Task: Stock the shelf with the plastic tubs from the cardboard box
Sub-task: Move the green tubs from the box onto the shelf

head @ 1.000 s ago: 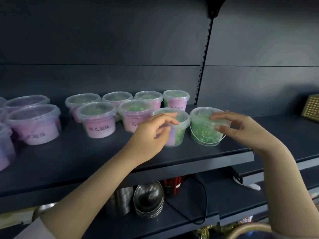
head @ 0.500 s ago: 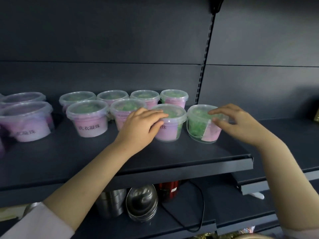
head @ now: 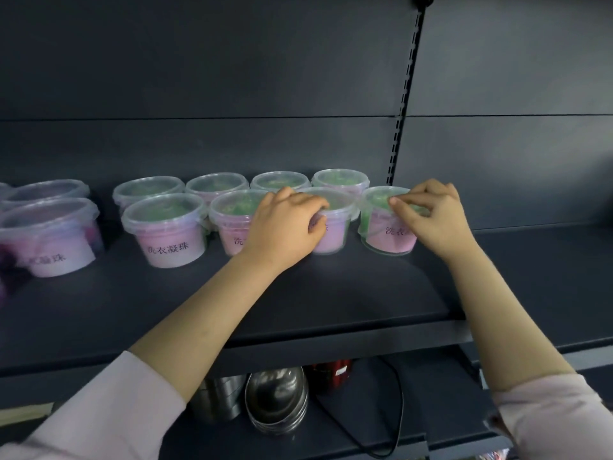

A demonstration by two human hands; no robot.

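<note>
Clear plastic tubs [head: 166, 227] of green and pink contents stand in two rows on a dark shelf [head: 331, 293], with two hands at the front row's right end.
Left hand [head: 285, 224] reaches in palm-down, fingers curled round the third front tub [head: 333, 237]. Right hand [head: 434, 220] pinches the rim of the end tub [head: 381, 237], fingers bent together, probably squaring the pink labels [head: 172, 249] forward. No cardboard box shows.

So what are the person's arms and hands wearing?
Nothing on the hands: the left hand and right hand show no gloves, rings or watch. The left sleeve and right sleeve are pale pink, soft-looking cloth, ending partway up the forearms.
</note>
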